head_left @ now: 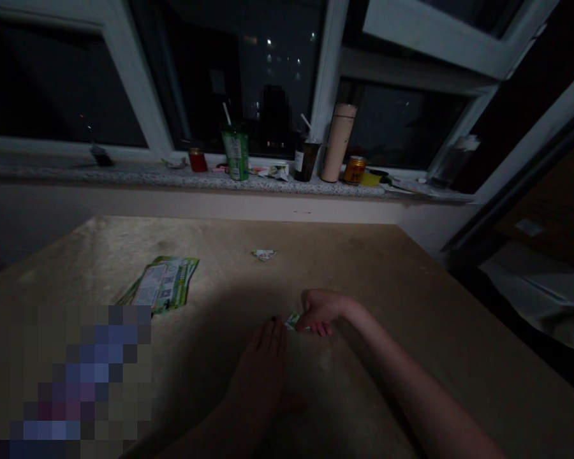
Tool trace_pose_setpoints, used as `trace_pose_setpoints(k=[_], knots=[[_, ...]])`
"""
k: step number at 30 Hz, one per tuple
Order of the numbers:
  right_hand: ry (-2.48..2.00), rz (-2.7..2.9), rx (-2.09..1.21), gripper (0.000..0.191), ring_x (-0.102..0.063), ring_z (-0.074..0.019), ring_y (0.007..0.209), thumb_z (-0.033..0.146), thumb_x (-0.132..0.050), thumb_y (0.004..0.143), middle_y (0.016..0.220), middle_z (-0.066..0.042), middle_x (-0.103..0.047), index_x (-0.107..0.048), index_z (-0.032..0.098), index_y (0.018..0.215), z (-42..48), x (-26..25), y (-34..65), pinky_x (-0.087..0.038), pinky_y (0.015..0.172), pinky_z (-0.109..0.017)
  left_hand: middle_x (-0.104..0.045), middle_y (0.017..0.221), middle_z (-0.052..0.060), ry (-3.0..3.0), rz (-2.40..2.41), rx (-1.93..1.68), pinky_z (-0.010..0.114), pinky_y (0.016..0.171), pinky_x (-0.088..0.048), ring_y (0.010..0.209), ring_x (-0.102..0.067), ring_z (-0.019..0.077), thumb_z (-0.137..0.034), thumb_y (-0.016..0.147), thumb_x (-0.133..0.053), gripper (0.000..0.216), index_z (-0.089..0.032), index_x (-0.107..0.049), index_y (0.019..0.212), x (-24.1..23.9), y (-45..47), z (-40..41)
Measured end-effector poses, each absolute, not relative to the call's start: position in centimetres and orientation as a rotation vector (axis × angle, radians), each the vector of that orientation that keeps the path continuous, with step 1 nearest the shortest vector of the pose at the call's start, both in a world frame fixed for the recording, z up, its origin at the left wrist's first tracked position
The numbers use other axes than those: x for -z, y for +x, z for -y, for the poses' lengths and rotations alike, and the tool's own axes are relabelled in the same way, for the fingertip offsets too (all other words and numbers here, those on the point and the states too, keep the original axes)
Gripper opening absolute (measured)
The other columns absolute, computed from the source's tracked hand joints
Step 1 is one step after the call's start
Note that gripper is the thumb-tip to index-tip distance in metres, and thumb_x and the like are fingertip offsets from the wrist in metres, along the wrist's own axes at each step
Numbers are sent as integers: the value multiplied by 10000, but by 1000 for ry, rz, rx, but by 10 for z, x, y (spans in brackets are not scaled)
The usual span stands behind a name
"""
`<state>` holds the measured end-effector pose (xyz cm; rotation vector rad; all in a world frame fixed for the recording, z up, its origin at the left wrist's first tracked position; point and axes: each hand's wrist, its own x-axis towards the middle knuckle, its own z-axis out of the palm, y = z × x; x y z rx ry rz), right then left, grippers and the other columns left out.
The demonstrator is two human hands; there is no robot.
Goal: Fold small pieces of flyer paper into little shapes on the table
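On the dim wooden table (411, 306), my right hand (321, 311) has its fingers curled and pinched on a small folded green-and-white paper piece (293, 320). My left hand (263, 363) lies flat beside it, fingers stretched out, with its fingertips touching the paper's left edge. Another small folded paper piece (264, 254) sits farther back near the table's middle. A stack of green printed leaflets (162, 285) lies to the left.
A stone window sill (124, 173) behind the table carries a green cup with a straw (236, 152), a red jar (198, 159), a dark cup (306, 159), a tall beige flask (339, 143) and an orange can (354, 170). A blurred patch covers the lower left.
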<state>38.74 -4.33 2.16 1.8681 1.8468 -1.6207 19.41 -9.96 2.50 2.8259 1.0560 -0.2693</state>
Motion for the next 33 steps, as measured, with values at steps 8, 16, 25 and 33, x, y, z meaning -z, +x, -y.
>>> trace_pose_setpoints(k=[8, 16, 25, 33], knots=[[1881, -1903, 1588, 341, -503, -92, 313, 287, -661, 742, 374, 46, -539, -544, 148, 453, 44, -18, 390, -408, 357, -193, -235, 1430, 273, 2863, -1047, 479, 487, 1059, -282, 1322, -283, 384, -592, 671, -696, 986, 8, -372, 1382, -31, 198, 99], [1896, -1942, 1589, 344, -501, -78, 327, 306, -656, 750, 385, 55, -538, -545, 151, 463, 47, -19, 391, -397, 369, -181, -194, 1447, 256, 2823, -1000, 539, 457, 1060, -290, 1335, -265, 353, -550, 720, -677, 949, -2, -319, 1407, -41, 194, 95], [1877, -1898, 1627, 373, -493, -75, 321, 324, -669, 749, 379, 56, -535, -537, 150, 446, 45, -20, 390, -400, 380, -181, -229, 1434, 263, 2810, -1027, 517, 471, 1062, -289, 1322, -286, 363, -510, 742, -665, 876, 4, -365, 1384, -48, 190, 95], [1919, -1912, 1583, 354, -500, -76, 326, 305, -662, 749, 384, 57, -531, -538, 152, 454, 46, -15, 389, -395, 376, -177, -382, 1386, 252, 2850, -1011, 288, 489, 1008, -369, 1253, -416, 372, -447, 756, -673, 729, -39, -473, 1326, -45, 182, 91]])
